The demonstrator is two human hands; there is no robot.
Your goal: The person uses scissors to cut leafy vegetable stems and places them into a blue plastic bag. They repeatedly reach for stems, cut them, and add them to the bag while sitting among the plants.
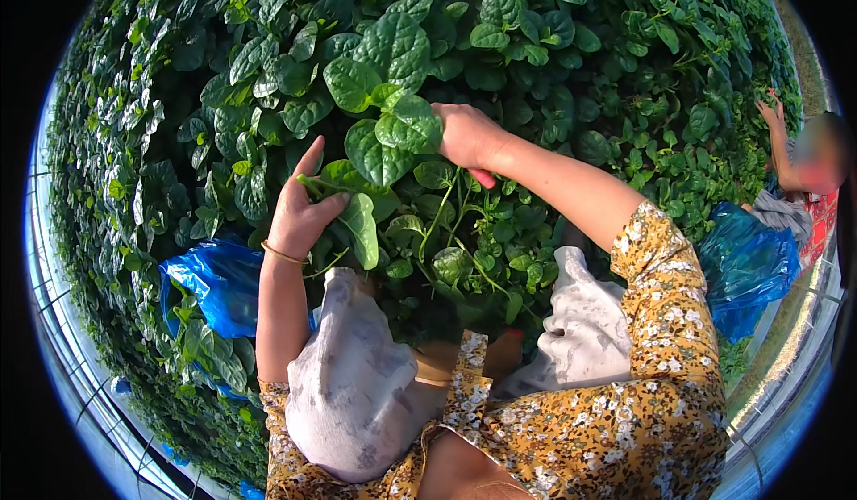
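My left hand (301, 212) holds a cut leafy sprig (361, 229), its pale stem lying between thumb and palm while the index finger points up. My right hand (469, 135) is closed around a broad-leaved green shoot (381, 145), which looks like Malabar spinach. Its leaves cover my right fingertips, so the exact grip on the stem is hidden. Thin bare stems (435, 222) rise from the plants just below my right hand. Beside my left forearm is a blue plastic bag (221, 286), with picked leaves (217, 349) at its opening.
Dense leafy plants (502, 24) spread ahead and to both sides. Pale cloth covers my knees (355, 379). At the right, another person (783, 158) reaches into the crop near a second blue plastic bag (750, 265). Pale sheeting (790, 393) edges the bed.
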